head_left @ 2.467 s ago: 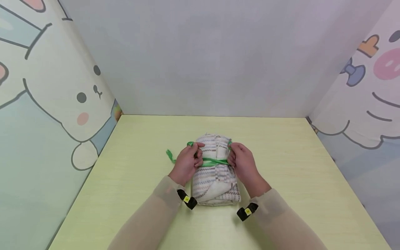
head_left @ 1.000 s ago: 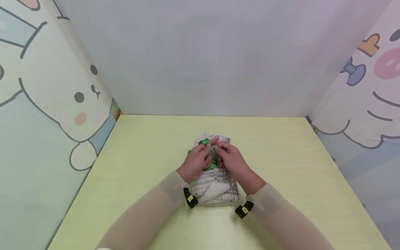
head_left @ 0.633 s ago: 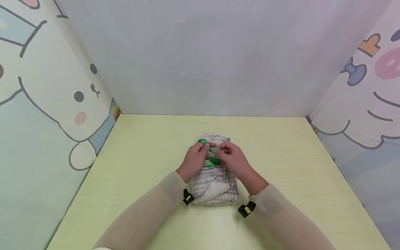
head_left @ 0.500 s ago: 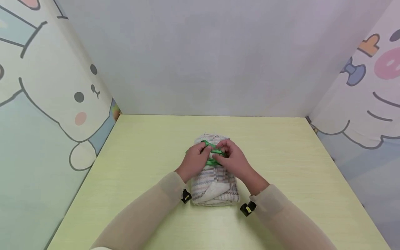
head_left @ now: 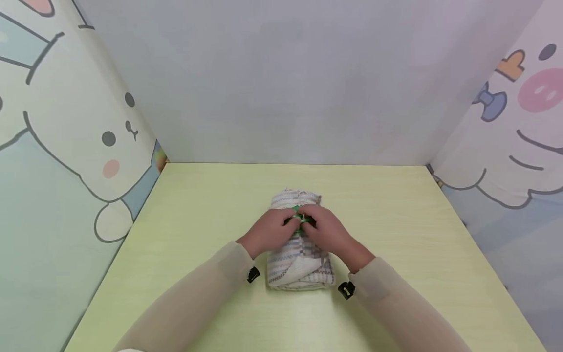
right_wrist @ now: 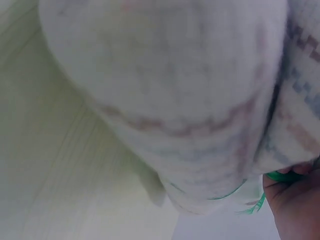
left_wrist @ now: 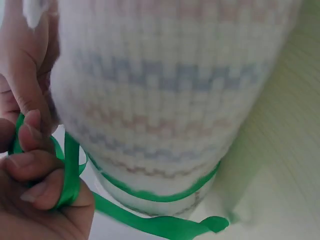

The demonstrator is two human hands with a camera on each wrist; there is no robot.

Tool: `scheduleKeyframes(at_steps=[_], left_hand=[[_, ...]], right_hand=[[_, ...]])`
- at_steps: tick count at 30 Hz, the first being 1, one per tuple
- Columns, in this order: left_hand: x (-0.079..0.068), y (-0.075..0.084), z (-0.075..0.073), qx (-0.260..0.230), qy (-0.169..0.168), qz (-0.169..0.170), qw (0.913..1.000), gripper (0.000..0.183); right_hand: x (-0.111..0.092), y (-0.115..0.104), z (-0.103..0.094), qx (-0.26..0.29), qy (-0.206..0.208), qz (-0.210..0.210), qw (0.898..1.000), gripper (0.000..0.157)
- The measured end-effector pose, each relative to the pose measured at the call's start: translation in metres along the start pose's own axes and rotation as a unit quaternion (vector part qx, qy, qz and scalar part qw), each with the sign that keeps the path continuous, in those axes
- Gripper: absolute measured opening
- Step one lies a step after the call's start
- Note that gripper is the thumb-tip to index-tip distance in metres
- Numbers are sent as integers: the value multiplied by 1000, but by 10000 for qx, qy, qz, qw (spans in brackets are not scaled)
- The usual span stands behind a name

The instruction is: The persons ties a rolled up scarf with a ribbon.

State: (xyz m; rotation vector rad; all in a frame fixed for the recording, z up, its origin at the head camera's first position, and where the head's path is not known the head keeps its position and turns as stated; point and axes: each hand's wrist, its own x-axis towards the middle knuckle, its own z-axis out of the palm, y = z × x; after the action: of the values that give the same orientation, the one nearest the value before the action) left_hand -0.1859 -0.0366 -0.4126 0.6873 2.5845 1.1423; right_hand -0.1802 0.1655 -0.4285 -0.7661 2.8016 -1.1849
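A folded, striped cloth towel (head_left: 301, 269) lies lengthwise on the table, with a green ribbon (left_wrist: 150, 195) wound round its middle. My left hand (head_left: 270, 230) bends over the towel from the left. In the left wrist view its fingers (left_wrist: 37, 172) are curled, and a ribbon loop passes round them. From the right, my right hand (head_left: 325, 230) meets it over the ribbon, thumbs close together. Green ribbon also shows beneath its fingers in the right wrist view. Most of the crossing is hidden under the hands. One loose ribbon end (left_wrist: 215, 223) trails beside the towel.
The pale yellow-green table (head_left: 396, 220) runs back to a plain grey-white wall (head_left: 290, 88). Side panels with cartoon animals (head_left: 105, 161) border it left and right. Small black wrist cameras (head_left: 346, 290) hang below both sleeves.
From holding the ribbon apart at the towel's two sides, both hands have come together over its middle. They have worked the ribbon there and now sit lower, drawn slightly apart at the wrists.
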Motion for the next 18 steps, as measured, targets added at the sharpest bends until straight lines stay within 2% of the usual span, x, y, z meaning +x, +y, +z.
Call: scheduleKeyframes(at_steps=[3,6,10,13,18], left_hand=[[-1,-2,0,-29,186,-146,9997,37],[-2,-4,0,-144,366,-243,9989,37],[-2,-5,-1,-223,584,-197,9979,35],[-1,-5,0,-248,719,-134,9970,32],[-1,-5,1,-301,902,-74,9954,29]], right_hand=[[-1,1,0,94,63,96,9999,7],[0,2,1,155,178,-43,9997,11],[2,3,1,482,242,-189,9984,20],[2,4,0,1016,80,106,9947,24],[3,5,-3,1807,-153,637,9813,19]])
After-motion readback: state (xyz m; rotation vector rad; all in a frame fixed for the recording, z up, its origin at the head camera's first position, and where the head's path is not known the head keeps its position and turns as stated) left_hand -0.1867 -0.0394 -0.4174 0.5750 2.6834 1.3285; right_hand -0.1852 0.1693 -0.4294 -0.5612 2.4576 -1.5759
